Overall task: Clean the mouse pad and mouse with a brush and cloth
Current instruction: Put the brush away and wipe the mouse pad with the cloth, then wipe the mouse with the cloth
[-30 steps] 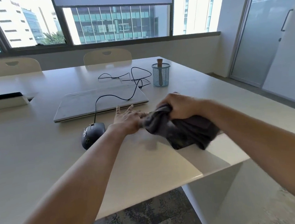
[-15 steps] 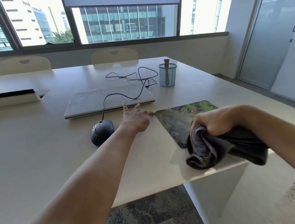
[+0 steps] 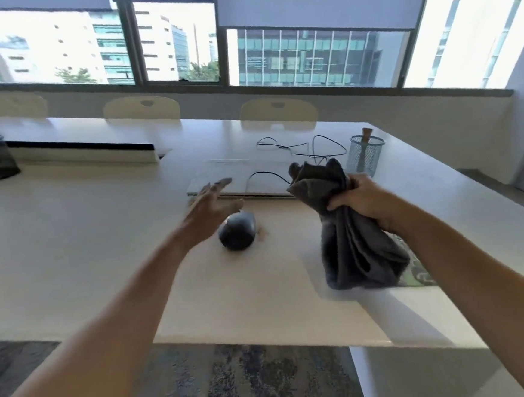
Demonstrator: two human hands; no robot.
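The right hand (image 3: 361, 201) grips a bunched grey cloth (image 3: 355, 241) above the surface (image 3: 70, 244), its fingers (image 3: 338, 204) clenched round the fabric; the cloth's lower end hangs onto the mouse pad (image 3: 417, 272), of which only a patterned strip shows at the near right edge; the left hand (image 3: 211, 210) is blurred, its fingers released and spread, raised just left of the dark mouse (image 3: 238, 234); behind lie a closed laptop (image 3: 234, 177) and a cable (image 3: 297, 151); the wooden-handled brush (image 3: 366, 137) stands in a blue mesh cup (image 3: 364, 157).
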